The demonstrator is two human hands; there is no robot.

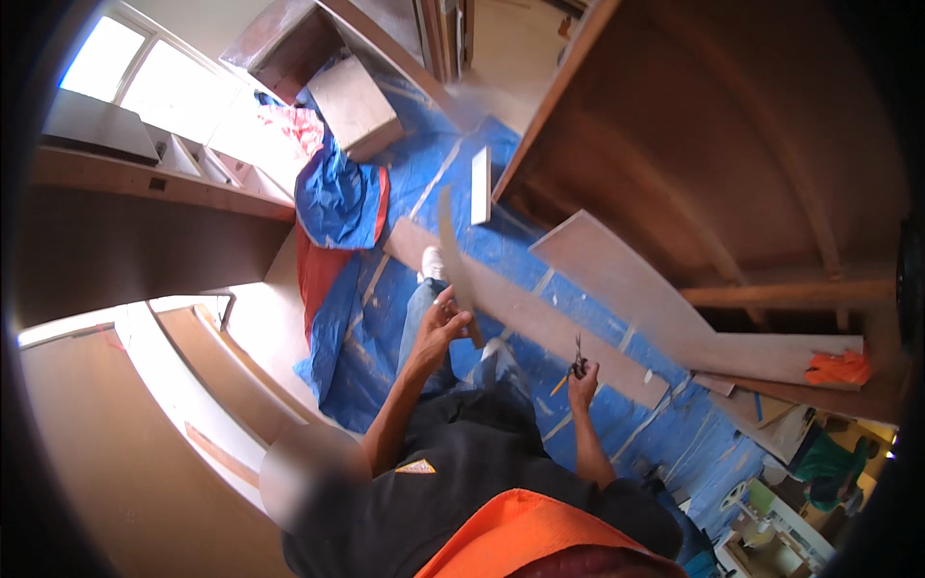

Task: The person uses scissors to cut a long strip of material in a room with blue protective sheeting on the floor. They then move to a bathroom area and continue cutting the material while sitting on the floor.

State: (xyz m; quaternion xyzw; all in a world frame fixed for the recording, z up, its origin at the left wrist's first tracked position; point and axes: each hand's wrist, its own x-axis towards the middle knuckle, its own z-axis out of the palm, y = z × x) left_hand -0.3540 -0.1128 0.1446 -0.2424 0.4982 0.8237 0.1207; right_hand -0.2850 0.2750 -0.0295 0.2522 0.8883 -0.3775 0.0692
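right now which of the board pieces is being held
The thin tan strip in the left hand; the long plank and short white board lie on the blue sheet.

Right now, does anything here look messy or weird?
Yes, a bit. One red-edged blue plastic sheet is bunched up near the bright window, while other blue sheeting lies spread out. A crumpled bright-orange thing sits on the pale angled board at right, maybe dropped there.
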